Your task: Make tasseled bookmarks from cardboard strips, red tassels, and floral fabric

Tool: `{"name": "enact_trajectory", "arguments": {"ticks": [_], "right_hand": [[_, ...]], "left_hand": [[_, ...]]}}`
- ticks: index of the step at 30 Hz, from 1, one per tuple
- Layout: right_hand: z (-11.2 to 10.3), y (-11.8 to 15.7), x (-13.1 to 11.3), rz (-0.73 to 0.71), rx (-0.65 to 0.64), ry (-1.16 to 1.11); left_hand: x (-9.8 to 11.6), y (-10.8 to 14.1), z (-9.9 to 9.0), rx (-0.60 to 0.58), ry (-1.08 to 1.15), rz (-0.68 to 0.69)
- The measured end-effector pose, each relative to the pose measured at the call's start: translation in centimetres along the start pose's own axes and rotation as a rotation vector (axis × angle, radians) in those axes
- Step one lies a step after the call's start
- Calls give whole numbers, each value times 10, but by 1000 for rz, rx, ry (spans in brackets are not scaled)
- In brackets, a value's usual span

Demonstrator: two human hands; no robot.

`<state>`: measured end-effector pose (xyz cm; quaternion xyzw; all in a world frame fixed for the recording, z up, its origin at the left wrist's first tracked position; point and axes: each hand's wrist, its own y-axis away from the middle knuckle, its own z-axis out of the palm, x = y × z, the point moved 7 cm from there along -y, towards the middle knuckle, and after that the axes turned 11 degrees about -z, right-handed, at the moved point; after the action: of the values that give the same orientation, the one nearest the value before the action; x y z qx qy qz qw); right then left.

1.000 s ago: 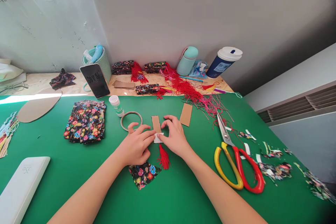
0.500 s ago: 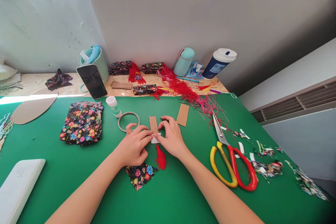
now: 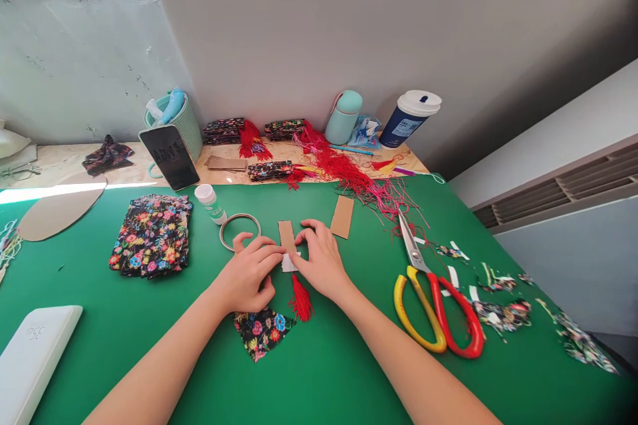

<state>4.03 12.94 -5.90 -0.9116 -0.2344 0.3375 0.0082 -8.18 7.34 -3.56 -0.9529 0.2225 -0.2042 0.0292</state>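
Fingertips of my left hand (image 3: 250,275) and my right hand (image 3: 321,262) press on a white tape piece (image 3: 290,264) over the lower end of a small cardboard strip (image 3: 286,236). A red tassel (image 3: 301,299) hangs out below the tape, flat on the green mat. My left hand has its fingers spread, its index fingertip at the tape's left edge. The thumb of my right hand rests on the tape, its other fingers curved beside the cardboard. A floral cloth piece (image 3: 263,332) lies partly under my left hand. Behind that hand is a tape ring (image 3: 240,218).
Red-and-yellow scissors (image 3: 423,279) lie at right, near fabric scraps (image 3: 503,314). Another cardboard strip (image 3: 342,216) is right of my hands. A floral fabric stack (image 3: 151,236), glue bottle (image 3: 209,202) and phone (image 3: 170,156) are at left. Bottle (image 3: 343,117) and cup (image 3: 409,118) stand behind.
The whole view has shifted slightly, moving things a little left in the picture. Both hands remain at the tape on the cardboard, with barely any change.
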Motion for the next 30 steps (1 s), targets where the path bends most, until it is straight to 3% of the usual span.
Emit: {"name": "enact_trajectory", "arguments": {"ticks": [13,19,30], "right_hand": [[1,-1,2,11,-54,-7],[-2,0,2,-49,11,-12],[1,-1,-1,-31,-1,8]], "left_hand": [[1,-1,3,-39,-10,8],[2,0,1,-51,28,7],[5,-2,1,-59,-22,-3]]}}
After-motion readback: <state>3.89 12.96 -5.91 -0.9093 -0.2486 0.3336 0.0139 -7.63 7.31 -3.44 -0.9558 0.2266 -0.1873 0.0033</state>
